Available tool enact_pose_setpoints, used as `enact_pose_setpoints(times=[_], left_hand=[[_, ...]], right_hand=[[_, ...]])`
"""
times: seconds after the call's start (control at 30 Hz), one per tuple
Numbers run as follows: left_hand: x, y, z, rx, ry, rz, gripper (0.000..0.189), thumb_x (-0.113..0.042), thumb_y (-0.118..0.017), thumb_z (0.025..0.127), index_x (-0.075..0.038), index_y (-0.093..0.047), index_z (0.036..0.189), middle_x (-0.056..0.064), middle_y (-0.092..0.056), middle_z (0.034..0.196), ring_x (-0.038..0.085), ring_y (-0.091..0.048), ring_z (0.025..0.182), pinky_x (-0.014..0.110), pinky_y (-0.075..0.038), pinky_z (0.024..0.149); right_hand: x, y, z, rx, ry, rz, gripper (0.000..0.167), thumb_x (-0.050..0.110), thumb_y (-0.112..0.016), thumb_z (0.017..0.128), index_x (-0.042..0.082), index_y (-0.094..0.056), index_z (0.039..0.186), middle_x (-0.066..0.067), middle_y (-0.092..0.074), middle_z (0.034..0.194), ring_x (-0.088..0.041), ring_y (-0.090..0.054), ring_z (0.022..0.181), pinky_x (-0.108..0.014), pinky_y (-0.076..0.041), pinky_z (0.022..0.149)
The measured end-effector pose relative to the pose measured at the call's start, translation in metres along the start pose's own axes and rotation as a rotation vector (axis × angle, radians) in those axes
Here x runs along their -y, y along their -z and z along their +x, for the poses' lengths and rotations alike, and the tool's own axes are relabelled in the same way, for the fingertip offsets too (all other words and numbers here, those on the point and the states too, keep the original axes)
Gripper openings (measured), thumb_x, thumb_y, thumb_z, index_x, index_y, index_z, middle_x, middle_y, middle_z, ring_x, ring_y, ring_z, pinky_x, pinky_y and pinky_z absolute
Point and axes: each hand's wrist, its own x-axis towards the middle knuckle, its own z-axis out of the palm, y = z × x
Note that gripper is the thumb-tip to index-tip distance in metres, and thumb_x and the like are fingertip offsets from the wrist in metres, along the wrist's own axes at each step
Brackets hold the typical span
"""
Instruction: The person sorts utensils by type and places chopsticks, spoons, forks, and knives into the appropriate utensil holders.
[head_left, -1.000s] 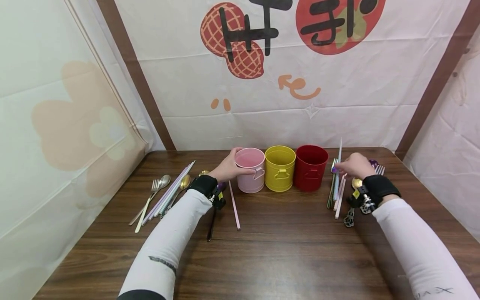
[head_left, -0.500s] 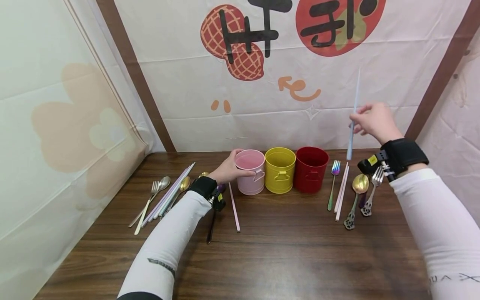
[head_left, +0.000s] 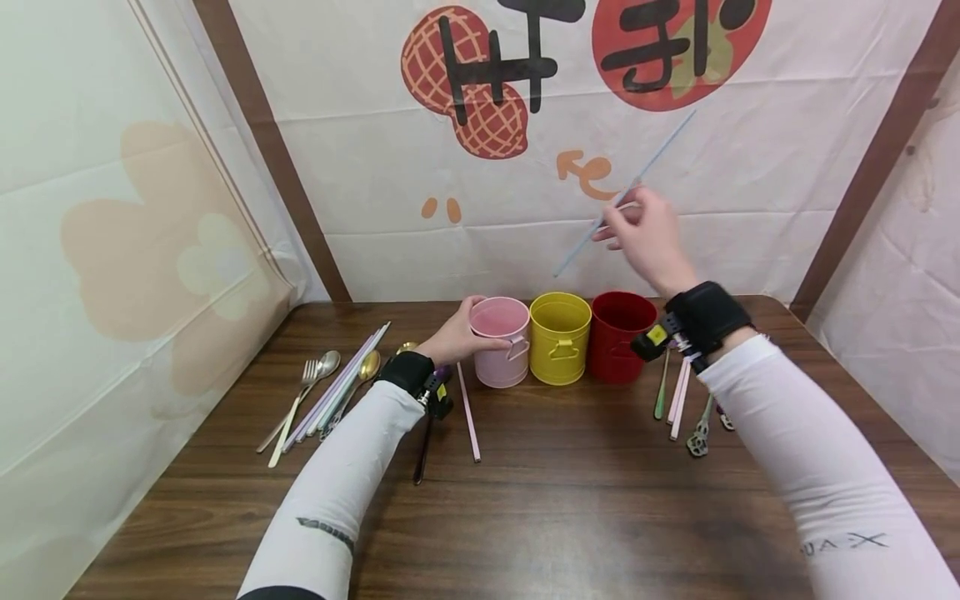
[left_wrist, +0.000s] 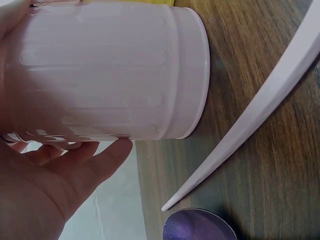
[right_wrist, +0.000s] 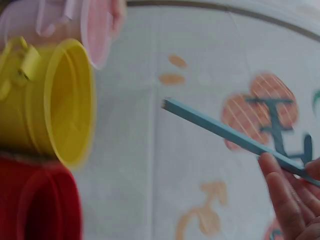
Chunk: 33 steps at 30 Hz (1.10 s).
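Observation:
A pink bucket (head_left: 501, 358) stands at the left of a row with a yellow bucket (head_left: 559, 350) and a red bucket (head_left: 617, 346). My left hand (head_left: 456, 333) grips the pink bucket's left side, thumb across its front and fingers round the back. High over the yellow and red buckets, my right hand (head_left: 651, 237) pinches a light blue chopstick (head_left: 585, 242). The chopstick slants, its thick lower end above the yellow bucket and apart from it. In the right wrist view the chopstick (right_wrist: 215, 126) runs from the fingertips toward the buckets' mouths.
Left of my left arm lie several chopsticks (head_left: 337, 392), a fork (head_left: 296, 408) and spoons (head_left: 367, 367). One pink chopstick (head_left: 469, 417) lies before the pink bucket. More pink chopsticks (head_left: 680, 396) and cutlery handles (head_left: 698, 437) lie at the right, partly under my right wrist.
My right hand has lifted the light blue chopstick from the right-hand cutlery, then carried it left above the buckets, tilting it. My left hand has stayed on the pink bucket.

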Motion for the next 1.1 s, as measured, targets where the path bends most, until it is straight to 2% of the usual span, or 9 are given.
enact_pose_setpoints(times=[0.07,0.17,0.3,0.4,0.5,0.63,0.87,1.1], left_hand=[[0.0,0.0,-0.001,0.0,0.001,-0.002,0.091,-0.021,-0.082,0.079,-0.004,-0.022,0.145,0.018,-0.045,0.136,0.028,-0.048,0.124,0.04,-0.038,0.104],[0.0,0.0,-0.002,0.0,-0.008,-0.009,0.091,-0.019,-0.082,0.079,-0.003,-0.021,0.145,0.019,-0.045,0.136,0.029,-0.047,0.124,0.04,-0.038,0.104],[-0.002,-0.001,-0.002,0.002,-0.016,-0.028,0.088,-0.017,-0.081,0.079,-0.001,-0.023,0.144,0.02,-0.045,0.136,0.029,-0.048,0.123,0.04,-0.038,0.103],[-0.003,-0.001,-0.002,0.004,-0.017,-0.036,0.088,-0.016,-0.081,0.08,-0.001,-0.022,0.143,0.02,-0.044,0.135,0.029,-0.048,0.123,0.04,-0.039,0.103],[-0.003,-0.001,-0.002,0.004,-0.016,-0.033,0.089,-0.016,-0.081,0.08,-0.001,-0.021,0.144,0.02,-0.044,0.136,0.029,-0.048,0.123,0.039,-0.039,0.102],[-0.004,0.0,-0.002,0.007,-0.015,-0.03,0.091,-0.016,-0.08,0.081,0.0,-0.019,0.146,0.02,-0.044,0.137,0.029,-0.047,0.123,0.04,-0.039,0.102],[-0.005,0.0,-0.003,-0.001,-0.019,-0.03,0.09,-0.016,-0.08,0.081,-0.001,-0.02,0.145,0.02,-0.044,0.136,0.029,-0.048,0.123,0.039,-0.04,0.102],[-0.004,-0.001,-0.003,0.001,-0.022,-0.023,0.09,-0.015,-0.08,0.08,0.0,-0.02,0.145,0.02,-0.045,0.136,0.03,-0.048,0.122,0.04,-0.04,0.102]], right_hand=[[-0.002,-0.018,-0.003,0.026,0.026,0.005,0.019,0.015,-0.054,0.1,-0.003,-0.05,0.104,-0.025,-0.069,0.097,-0.005,-0.068,0.07,-0.021,-0.054,0.065],[-0.008,-0.043,-0.008,0.085,0.059,-0.009,0.019,0.011,-0.054,0.1,-0.006,-0.051,0.105,-0.023,-0.07,0.095,-0.017,-0.07,0.076,-0.028,-0.056,0.068],[-0.02,-0.071,-0.016,0.153,0.066,-0.04,0.018,0.009,-0.055,0.1,-0.007,-0.053,0.107,-0.021,-0.071,0.094,-0.028,-0.07,0.081,-0.036,-0.055,0.074],[-0.03,-0.089,-0.022,0.187,0.07,-0.078,0.016,0.01,-0.057,0.099,-0.005,-0.055,0.104,-0.019,-0.071,0.095,-0.03,-0.07,0.082,-0.038,-0.055,0.078],[-0.038,-0.102,-0.029,0.221,0.079,-0.18,0.015,0.013,-0.06,0.097,-0.001,-0.059,0.102,-0.017,-0.071,0.097,-0.029,-0.069,0.089,-0.04,-0.054,0.08],[-0.044,-0.111,-0.034,0.271,0.066,-0.323,0.019,0.019,-0.063,0.096,0.003,-0.067,0.105,-0.013,-0.071,0.102,-0.027,-0.065,0.098,-0.04,-0.052,0.084],[-0.052,-0.117,-0.036,0.305,0.033,-0.426,0.029,0.023,-0.064,0.096,0.002,-0.071,0.114,-0.012,-0.071,0.106,-0.026,-0.065,0.097,-0.038,-0.053,0.083],[-0.055,-0.116,-0.037,0.289,0.053,-0.427,0.025,0.022,-0.064,0.096,0.004,-0.073,0.109,-0.011,-0.072,0.102,-0.025,-0.065,0.091,-0.036,-0.053,0.08]])
